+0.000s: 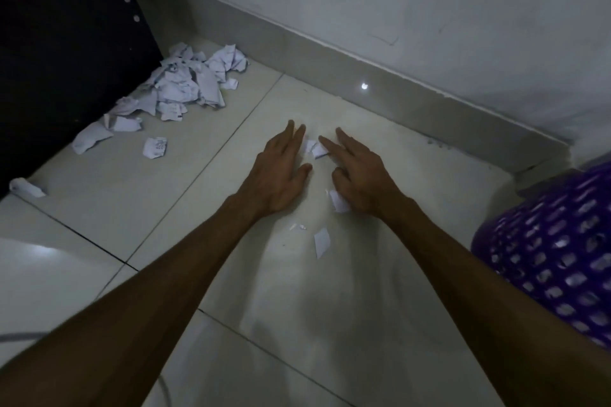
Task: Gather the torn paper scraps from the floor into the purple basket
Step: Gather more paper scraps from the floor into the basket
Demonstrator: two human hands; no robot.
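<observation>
We see both arms stretched forward over the pale tiled floor [380,291], palms down. The left hand [281,172] lies flat with its fingers straight and close together, and the right hand [362,175] lies beside it, its long fingers extended and the thumb tucked in; the two hands sit near each other without touching, and neither plainly grips anything. Between their fingertips rests a small scrap [315,149], just at the tip of the right index finger. A second scrap [339,201] peeks out from under the heel of the right hand, and whether the hand presses it we cannot tell. At six o'clock from the hands lies a loose scrap [321,242], with tiny bits [297,227] just to its ten o'clock. At ten o'clock from the hands, well apart, a heap of torn paper [185,86] sits against a dark cabinet [59,53], with stray pieces [154,147] trailing toward eight o'clock. The purple basket [558,251] stands at four o'clock from the hands, near the right forearm, white paper showing through its mesh.
</observation>
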